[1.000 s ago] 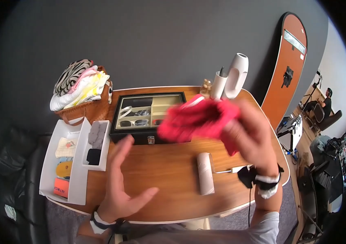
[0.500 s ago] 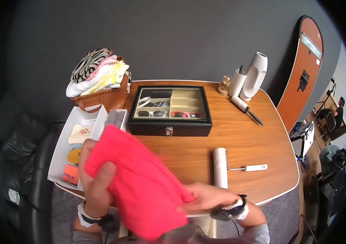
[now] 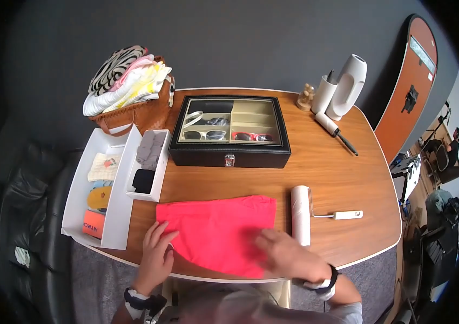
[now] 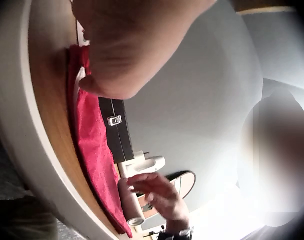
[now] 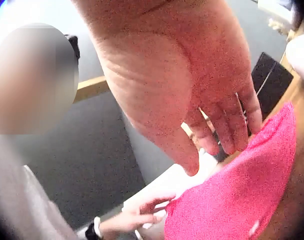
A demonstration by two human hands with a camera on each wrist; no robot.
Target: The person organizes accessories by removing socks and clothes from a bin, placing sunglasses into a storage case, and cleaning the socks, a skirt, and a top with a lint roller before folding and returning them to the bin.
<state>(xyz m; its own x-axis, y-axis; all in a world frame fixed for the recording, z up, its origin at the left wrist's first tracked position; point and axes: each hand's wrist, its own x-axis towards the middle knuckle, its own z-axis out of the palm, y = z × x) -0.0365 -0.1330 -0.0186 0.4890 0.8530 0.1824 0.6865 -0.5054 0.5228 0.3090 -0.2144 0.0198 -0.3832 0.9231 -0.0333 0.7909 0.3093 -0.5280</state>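
Note:
A bright pink garment [image 3: 221, 232] lies spread on the table near its front edge, a gathered band at its upper right. My left hand [image 3: 156, 254] rests at the garment's left edge, fingers loosely extended; a bit of white shows at the cloth beside them. Over the garment's right part is my right hand [image 3: 283, 252], blurred in the head view. In the right wrist view its fingers [image 5: 227, 132] are straight, close over the pink cloth.
A lint roller [image 3: 301, 216] lies right of the garment. Behind it stands a black glasses case [image 3: 229, 156] with a glass lid. White boxes [image 3: 119, 216] holding folded items sit left. A brown basket [image 3: 137, 116] of clothes, a second roller [image 3: 326, 123] and a white holder [image 3: 324, 94] are farther back.
The pink garment, held bunched in the right hand and then raised between both hands, now lies flat on the table. The right hand has let go of it.

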